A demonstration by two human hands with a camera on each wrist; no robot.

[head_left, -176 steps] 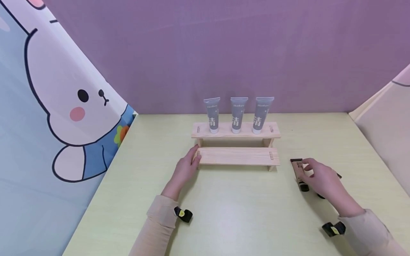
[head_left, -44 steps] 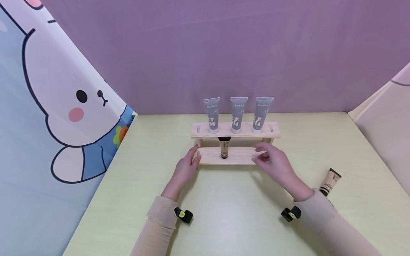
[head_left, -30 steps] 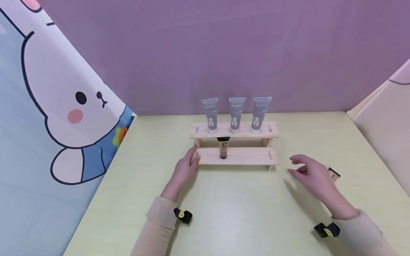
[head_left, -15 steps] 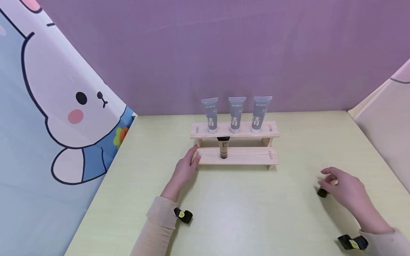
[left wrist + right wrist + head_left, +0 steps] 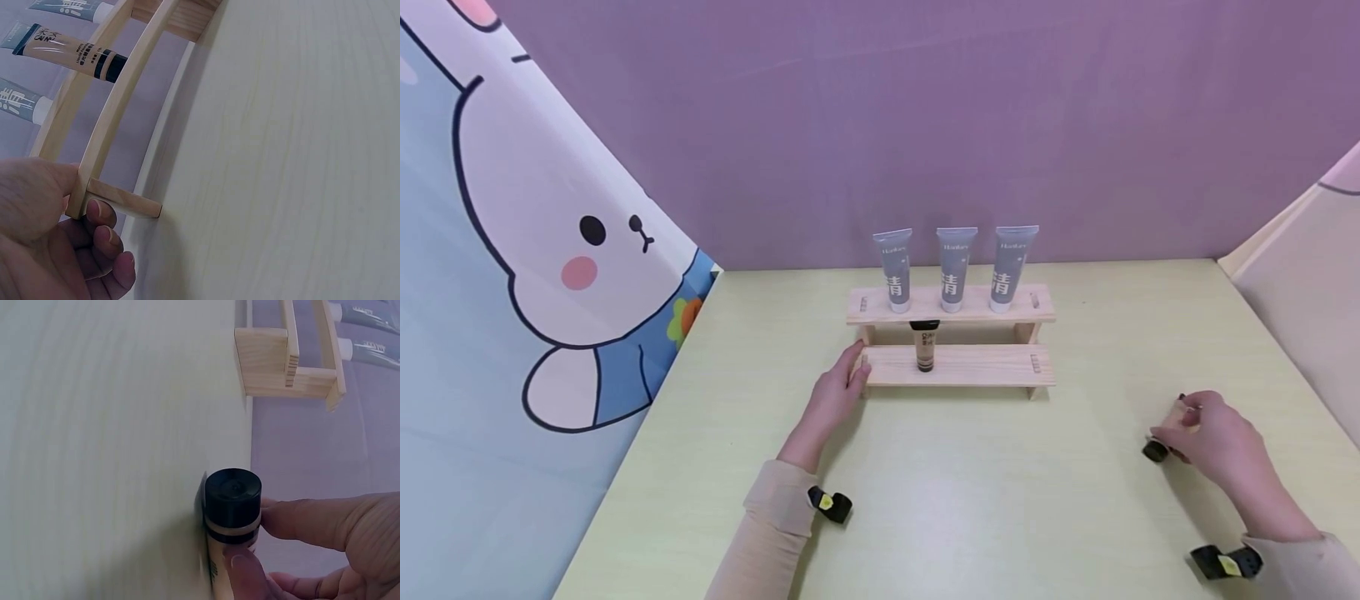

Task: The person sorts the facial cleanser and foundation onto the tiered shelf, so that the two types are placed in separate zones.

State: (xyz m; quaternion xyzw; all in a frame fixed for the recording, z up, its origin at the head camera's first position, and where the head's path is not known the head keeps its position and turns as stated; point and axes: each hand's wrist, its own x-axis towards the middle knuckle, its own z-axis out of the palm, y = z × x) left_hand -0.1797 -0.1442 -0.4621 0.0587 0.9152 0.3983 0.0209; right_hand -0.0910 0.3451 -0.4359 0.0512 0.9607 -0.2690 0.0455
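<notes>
My left hand (image 5: 835,396) grips the left end of a two-step wooden display stand (image 5: 977,367); in the left wrist view the thumb lies above the lower board and the fingers curl beneath it. On that lower step a beige tube (image 5: 925,346) with a black cap stands upright, cap down, left of the middle. Far to the right, my right hand (image 5: 1225,442) pinches a second beige tube (image 5: 232,519) between thumb and fingers. Its black cap points toward the stand's side of the table, and the tube lies at the tabletop, partly hidden by the hand.
Three grey-blue tubes, left (image 5: 895,271), middle (image 5: 955,271) and right (image 5: 1011,271), stand cap down on the upper step. Behind the pale table (image 5: 925,492) hangs a purple backdrop (image 5: 925,125). A rabbit-printed cloth (image 5: 550,333) borders the left side.
The first beige tube went from the table at the right to the lower step. My right hand then moved back right, and its fingers closed on the second tube. The left hand stayed put.
</notes>
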